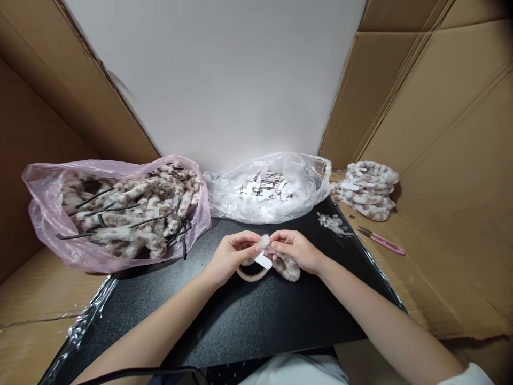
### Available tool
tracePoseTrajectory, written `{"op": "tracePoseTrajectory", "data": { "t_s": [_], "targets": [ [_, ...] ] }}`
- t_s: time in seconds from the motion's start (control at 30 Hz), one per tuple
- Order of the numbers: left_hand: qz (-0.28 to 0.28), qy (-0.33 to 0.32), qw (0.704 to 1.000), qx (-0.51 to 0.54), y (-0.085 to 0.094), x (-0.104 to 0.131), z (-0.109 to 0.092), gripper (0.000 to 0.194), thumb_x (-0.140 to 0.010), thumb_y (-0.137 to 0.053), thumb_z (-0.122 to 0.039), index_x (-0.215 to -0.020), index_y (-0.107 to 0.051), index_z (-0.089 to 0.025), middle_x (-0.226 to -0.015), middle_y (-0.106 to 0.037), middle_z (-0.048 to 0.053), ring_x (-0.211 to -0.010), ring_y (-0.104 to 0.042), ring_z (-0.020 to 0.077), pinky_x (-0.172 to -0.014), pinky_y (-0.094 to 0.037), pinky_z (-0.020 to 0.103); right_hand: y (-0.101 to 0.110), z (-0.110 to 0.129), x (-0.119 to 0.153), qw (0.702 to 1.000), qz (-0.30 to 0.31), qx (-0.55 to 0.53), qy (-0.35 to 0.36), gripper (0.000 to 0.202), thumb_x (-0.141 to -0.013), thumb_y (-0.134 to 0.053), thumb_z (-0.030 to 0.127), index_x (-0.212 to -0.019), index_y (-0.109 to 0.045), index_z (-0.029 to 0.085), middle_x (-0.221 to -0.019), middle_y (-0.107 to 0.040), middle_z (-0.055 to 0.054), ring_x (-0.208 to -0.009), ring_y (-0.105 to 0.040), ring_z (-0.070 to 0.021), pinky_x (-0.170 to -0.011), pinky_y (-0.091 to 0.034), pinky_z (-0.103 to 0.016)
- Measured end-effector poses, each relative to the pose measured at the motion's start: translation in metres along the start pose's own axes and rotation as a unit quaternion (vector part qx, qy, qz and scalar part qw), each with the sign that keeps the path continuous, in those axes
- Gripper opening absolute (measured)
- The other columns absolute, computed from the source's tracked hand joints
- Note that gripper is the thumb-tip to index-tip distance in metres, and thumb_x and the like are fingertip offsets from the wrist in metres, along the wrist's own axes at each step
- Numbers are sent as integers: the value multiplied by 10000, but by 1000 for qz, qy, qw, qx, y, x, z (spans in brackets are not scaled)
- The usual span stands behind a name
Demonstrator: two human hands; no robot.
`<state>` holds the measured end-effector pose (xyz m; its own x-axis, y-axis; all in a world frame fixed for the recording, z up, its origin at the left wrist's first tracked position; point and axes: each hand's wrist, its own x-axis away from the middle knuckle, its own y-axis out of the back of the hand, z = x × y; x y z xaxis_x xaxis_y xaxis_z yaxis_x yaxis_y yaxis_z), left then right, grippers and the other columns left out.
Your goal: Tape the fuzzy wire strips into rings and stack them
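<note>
Both of my hands meet over the black tabletop, pinching a fluffy brown-and-white fur piece [287, 267] between them. My left hand [234, 254] is closed on its upper end, where a white tag [263, 260] hangs down from the fingers. My right hand [298, 249] grips the fur just beside it, with fingertips close to those of the left. A beige ring [252, 276], perhaps a roll of tape, lies beneath the left fingers and is partly hidden. The exact spot that the fingertips pinch is too small to make out.
A pink bag [116, 263] full of fur pieces with black strips stands left. A clear bag [224, 200] of white tags is at the back. At right lie stacked fur pieces [371, 190], pink-handled snips [385, 242] and fluff [334, 223]. Cardboard walls [449, 160] enclose the table.
</note>
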<state>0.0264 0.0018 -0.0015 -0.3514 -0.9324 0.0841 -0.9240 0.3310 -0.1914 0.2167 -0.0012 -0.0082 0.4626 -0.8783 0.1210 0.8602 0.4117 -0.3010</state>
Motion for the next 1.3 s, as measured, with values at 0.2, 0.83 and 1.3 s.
{"op": "tracePoseTrajectory", "data": {
  "t_s": [0.2,0.83,1.3],
  "targets": [
    [19,7,1000,-11,2,-1,6,210,-651,-783,-274,-802,-716,-145,-844,-684,57,-717,-621,148,-614,-485,235,0,1,2,996,-3,53,75,232,-745,-699,302,-856,-526,193,-748,-599,28,-633,-576,-89,-603,-470,-223],
    [153,-5,987,-44,2,2,0,193,-772,-687,-288,-835,-576,-143,-824,-577,17,-744,-554,127,-681,-430,246,-9,4,11,982,27,157,97,210,-851,-577,285,-836,-377,224,-694,-543,43,-621,-540,-111,-622,-435,-255],
    [6,-62,989,-134,-1,-3,-1,233,-772,-657,-357,-809,-564,-147,-779,-570,7,-705,-508,118,-653,-405,226,-15,0,0,874,-116,349,317,96,-745,-650,147,-826,-632,196,-875,-648,-45,-836,-613,-174,-772,-478,-296]
  ]
}}
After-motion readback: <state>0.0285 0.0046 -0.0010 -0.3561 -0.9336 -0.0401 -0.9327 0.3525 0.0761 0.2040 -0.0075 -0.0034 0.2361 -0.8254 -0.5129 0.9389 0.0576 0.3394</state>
